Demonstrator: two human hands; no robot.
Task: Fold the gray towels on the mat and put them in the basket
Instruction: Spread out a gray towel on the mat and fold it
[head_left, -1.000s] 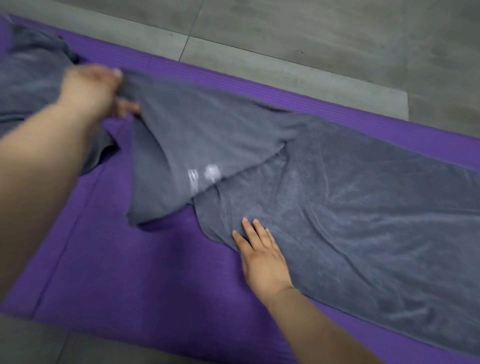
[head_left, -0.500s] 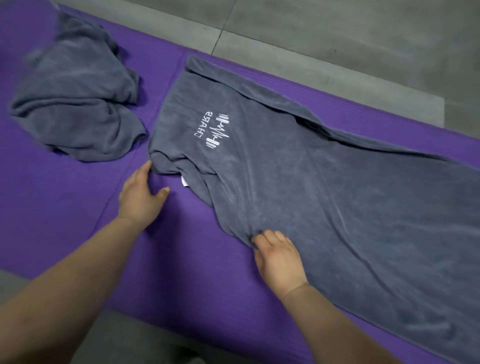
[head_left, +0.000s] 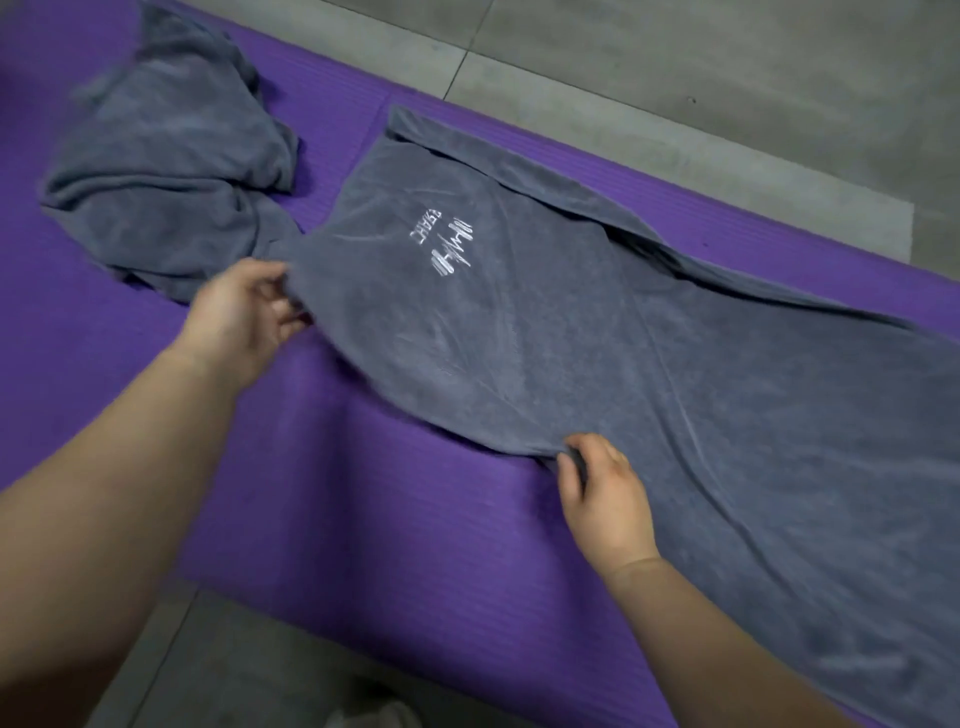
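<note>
My left grip (head_left: 244, 309), flat on the mat (head_left: 374, 509) a moment ago, now pinches a corner of the towel (head_left: 519, 343) while my right grip (head_left: 605, 501) pinches its edge, ready to fold.

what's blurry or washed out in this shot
Head view: the left hand and its forearm are motion-smeared, the right hand sharper; the white logo on the spread towel is streaked and unreadable; the crumpled towel at upper left is soft; lighting is flat, with faint shadows.
</note>
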